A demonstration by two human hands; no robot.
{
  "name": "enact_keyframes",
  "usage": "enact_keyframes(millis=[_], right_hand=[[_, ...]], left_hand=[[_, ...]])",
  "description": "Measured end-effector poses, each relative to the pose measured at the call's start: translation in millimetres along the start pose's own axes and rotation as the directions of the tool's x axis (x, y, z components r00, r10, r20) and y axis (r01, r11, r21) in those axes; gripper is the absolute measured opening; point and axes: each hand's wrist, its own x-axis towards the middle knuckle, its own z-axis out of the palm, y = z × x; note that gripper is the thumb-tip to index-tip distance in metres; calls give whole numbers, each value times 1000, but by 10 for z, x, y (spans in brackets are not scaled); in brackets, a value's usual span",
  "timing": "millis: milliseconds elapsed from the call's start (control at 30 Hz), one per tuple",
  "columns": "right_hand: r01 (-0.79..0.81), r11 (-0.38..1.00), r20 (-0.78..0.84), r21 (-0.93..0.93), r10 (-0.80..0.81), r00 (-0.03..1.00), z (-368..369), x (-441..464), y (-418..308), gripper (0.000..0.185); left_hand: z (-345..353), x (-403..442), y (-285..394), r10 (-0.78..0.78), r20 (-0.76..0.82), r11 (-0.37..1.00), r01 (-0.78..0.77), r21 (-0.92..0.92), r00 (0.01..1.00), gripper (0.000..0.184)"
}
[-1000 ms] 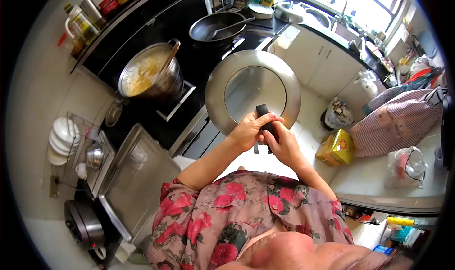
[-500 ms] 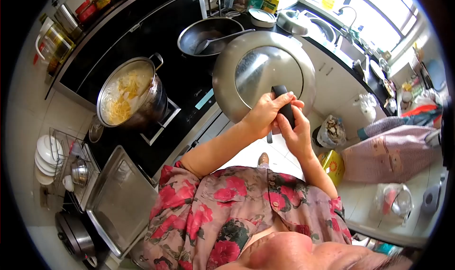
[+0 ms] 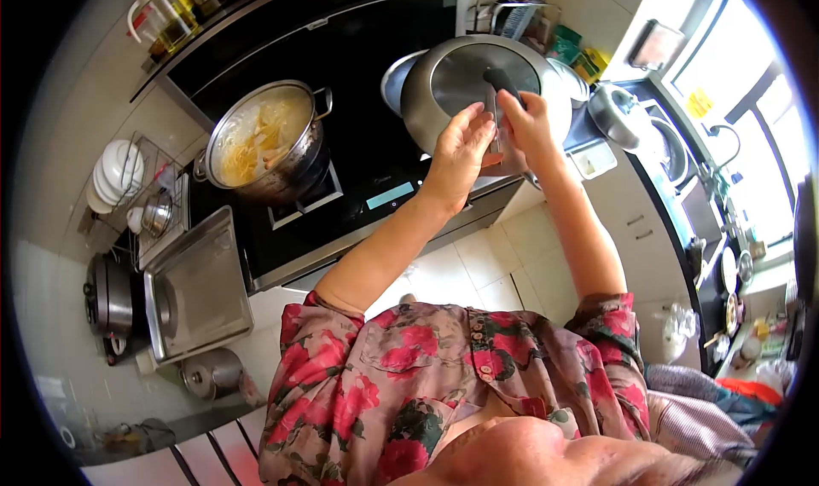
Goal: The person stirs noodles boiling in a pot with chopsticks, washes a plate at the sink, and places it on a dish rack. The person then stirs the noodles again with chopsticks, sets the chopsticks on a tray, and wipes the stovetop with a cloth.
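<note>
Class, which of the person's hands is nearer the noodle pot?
The left hand: it lies between the noodle pot and the right hand, which grips the lid handle.

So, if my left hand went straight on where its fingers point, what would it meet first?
Most likely the big domed lid, since your left hand points up toward it. Depth is unclear here, so I can't tell how near it is.
</note>
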Motion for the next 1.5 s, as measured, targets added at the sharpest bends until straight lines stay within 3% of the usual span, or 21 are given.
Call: enact_keyframes(millis=[33,100,300,700,733,767,800,833,867,933,1000,1100,1133,1167,1200,1267,1333,1400,1500], right_hand=[[-56,998,-50,30,58,997,81,144,-30,38],[-85,996,7,-9,85,996,140,423,-48,37],[-288,957,-2,21,288,958,490,1016,52,33],[-349,933,115,89,339,934,761,1668,634,33],[-366,930,148,26,359,922,731,1714,637,35],[-262,960,222,-104,279,934,653,1776,715,42],[-196,940,122,-281,238,964,666,1775,630,46],[167,702,271,-692,38,962,557,1841,548,50],[226,512,192,-829,-118,974,568,1626,291,51],[389,635,180,-668,-368,912,425,1499,182,40],[407,811,325,-420,-284,902,384,1069,-252,37],[574,769,554,-281,-359,751,318,404,-357,28],[533,796,642,-289,-252,724,251,207,-317,25],[484,862,690,-149,-259,676,214,3,-255,24],[541,833,800,-117,-244,548,167,-134,-257,23],[343,939,904,-8,-140,404,172,-290,-289,24],[306,951,935,35,-140,327,257,-382,-225,25],[401,906,934,139,-255,252,403,-504,-198,21],[399,892,943,212,-294,157,640,-822,-228,17]], left_hand=[[-68,89,-22,33,4,999,-33,4,999,52],[-204,208,-54,91,-2,995,-91,33,996,54],[-593,624,-91,60,-74,998,-61,-12,995,52],[-1024,916,-129,30,-121,999,-35,-38,992,50],[-1045,907,-142,36,-134,998,-42,-38,990,50],[-1067,901,-171,51,-139,998,-56,-31,989,51],[-1043,858,-153,63,-172,997,-71,-41,983,50],[-1051,827,-163,70,-179,997,-75,-22,981,51],[-1065,809,-197,81,-195,997,-83,0,977,52],[-1052,758,-317,114,-226,992,-99,75,967,53],[-948,625,-391,164,-289,985,-144,91,943,53],[-785,341,-571,236,-400,967,-175,185,886,53],[-743,248,-607,240,-442,965,-165,202,864,53],[-662,121,-556,210,-489,971,-121,208,847,53],[-647,59,-646,226,-541,969,-130,209,810,52],[-574,-142,-600,255,-614,963,-138,233,747,51],[-570,-411,-693,313,-687,947,-166,274,656,48],[-563,-745,-728,419,-702,896,-139,421,575,46],[-491,-1248,-653,416,-802,905,-110,411,430,41]])
